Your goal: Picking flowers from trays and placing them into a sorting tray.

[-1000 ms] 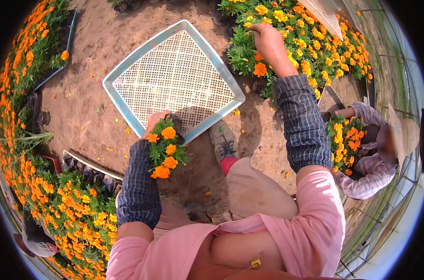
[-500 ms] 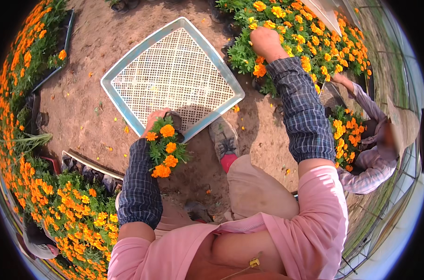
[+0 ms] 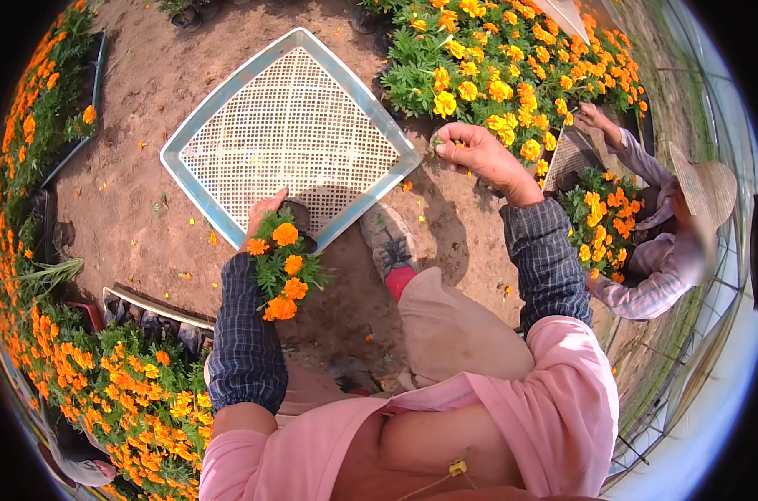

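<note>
My left hand (image 3: 266, 212) is closed on a potted marigold (image 3: 285, 260) with orange blooms and green leaves. The marigold leans toward me, its dark pot (image 3: 296, 215) over the near corner of a pale mesh crate (image 3: 215, 219) with a blue-green rim. Just right of the crate, my right hand (image 3: 481, 159) is in a pinch, thumb against forefinger. Something tiny and greenish shows at the fingertips, too small to name. Beyond that hand stands a dense bed of marigolds (image 3: 512, 79).
At right a co-worker in a straw hat (image 3: 706, 179) crouches by more marigolds (image 3: 600, 221), a hand near the bed. Flowering marigolds (image 3: 137, 384) fill the left side, beside a pale-edged tray (image 3: 158, 307). My shoe (image 3: 386, 238) rests beside the crate. Fallen petals dot the soil.
My right hand has drawn back from the marigold bed toward me and is now in a pinch beside the crate. My left hand still holds the potted marigold.
</note>
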Demonstrator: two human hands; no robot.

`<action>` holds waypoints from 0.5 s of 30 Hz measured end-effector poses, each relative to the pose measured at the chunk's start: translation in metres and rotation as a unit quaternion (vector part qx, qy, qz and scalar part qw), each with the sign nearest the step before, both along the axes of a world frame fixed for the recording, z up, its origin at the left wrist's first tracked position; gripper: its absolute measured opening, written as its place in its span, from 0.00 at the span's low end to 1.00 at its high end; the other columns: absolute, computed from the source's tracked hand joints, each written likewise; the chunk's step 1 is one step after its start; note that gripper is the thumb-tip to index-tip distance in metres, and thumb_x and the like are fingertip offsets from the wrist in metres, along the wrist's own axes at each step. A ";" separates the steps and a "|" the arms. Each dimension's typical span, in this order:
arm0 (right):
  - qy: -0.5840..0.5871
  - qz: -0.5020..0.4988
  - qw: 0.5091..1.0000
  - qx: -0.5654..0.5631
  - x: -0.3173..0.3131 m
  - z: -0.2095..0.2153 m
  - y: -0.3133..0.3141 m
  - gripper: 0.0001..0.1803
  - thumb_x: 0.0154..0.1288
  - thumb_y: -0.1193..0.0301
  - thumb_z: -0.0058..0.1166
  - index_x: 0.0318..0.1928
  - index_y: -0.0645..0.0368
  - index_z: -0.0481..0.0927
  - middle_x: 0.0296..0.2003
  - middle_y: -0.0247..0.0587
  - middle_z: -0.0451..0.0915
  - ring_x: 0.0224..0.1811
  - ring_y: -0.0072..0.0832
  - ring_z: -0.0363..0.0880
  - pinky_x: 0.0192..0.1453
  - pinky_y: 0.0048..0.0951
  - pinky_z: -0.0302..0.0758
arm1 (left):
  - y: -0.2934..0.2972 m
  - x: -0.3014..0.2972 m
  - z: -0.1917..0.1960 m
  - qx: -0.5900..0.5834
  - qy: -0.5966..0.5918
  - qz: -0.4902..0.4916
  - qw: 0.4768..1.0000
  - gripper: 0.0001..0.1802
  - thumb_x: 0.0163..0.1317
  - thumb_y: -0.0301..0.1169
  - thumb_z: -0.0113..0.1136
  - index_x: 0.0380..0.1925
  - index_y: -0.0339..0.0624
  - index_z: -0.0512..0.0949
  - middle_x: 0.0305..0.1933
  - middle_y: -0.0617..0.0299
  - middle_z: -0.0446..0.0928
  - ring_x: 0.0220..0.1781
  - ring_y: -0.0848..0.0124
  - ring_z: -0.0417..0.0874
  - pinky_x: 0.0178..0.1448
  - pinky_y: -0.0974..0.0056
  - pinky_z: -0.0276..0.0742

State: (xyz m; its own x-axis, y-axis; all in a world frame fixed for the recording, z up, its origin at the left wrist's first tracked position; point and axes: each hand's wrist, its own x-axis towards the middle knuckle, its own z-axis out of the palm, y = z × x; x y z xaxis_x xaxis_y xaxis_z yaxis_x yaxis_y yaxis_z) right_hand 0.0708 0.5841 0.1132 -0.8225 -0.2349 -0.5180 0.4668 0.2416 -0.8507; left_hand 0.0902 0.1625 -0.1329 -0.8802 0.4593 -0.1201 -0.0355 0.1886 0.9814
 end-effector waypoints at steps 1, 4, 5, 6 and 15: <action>-0.083 0.111 0.990 0.029 0.023 -0.023 0.003 0.11 0.62 0.67 0.55 0.43 0.58 0.75 0.29 0.30 0.76 0.28 0.16 0.74 0.28 0.18 0.69 | -0.004 -0.002 -0.002 -0.069 0.131 -0.026 0.989 0.28 0.56 0.28 0.55 0.60 0.46 0.67 0.45 0.52 0.77 0.46 0.58 0.77 0.55 0.56 0.68; 0.076 0.259 0.885 0.381 0.064 -0.103 0.022 0.23 0.58 0.66 0.59 0.50 0.66 0.73 0.43 0.43 0.77 0.44 0.30 0.75 0.45 0.30 0.74 | -0.005 -0.005 0.004 -0.146 0.229 -0.067 0.960 0.30 0.52 0.27 0.57 0.59 0.45 0.67 0.44 0.53 0.77 0.45 0.56 0.77 0.51 0.55 0.69; 0.113 0.036 0.917 0.381 0.060 -0.135 0.049 0.24 0.57 0.64 0.60 0.50 0.67 0.73 0.43 0.43 0.77 0.45 0.31 0.74 0.46 0.30 0.73 | 0.013 -0.010 0.017 -0.163 0.256 -0.081 0.949 0.29 0.53 0.27 0.57 0.58 0.45 0.67 0.45 0.53 0.77 0.46 0.56 0.76 0.52 0.55 0.68; 0.151 -0.183 0.904 0.357 0.051 -0.154 0.063 0.26 0.56 0.62 0.61 0.50 0.67 0.73 0.43 0.43 0.77 0.46 0.31 0.73 0.48 0.30 0.72 | 0.019 -0.011 0.027 -0.190 0.284 -0.091 0.935 0.28 0.53 0.27 0.57 0.58 0.45 0.68 0.46 0.53 0.76 0.46 0.56 0.76 0.53 0.54 0.67; 0.118 -0.168 0.900 0.384 0.000 -0.186 0.067 0.20 0.60 0.59 0.50 0.49 0.57 0.74 0.45 0.41 0.77 0.43 0.37 0.76 0.44 0.40 0.73 | 0.010 -0.001 0.052 -0.336 0.217 -0.100 0.911 0.27 0.54 0.30 0.56 0.57 0.47 0.68 0.54 0.54 0.73 0.53 0.58 0.73 0.58 0.54 0.62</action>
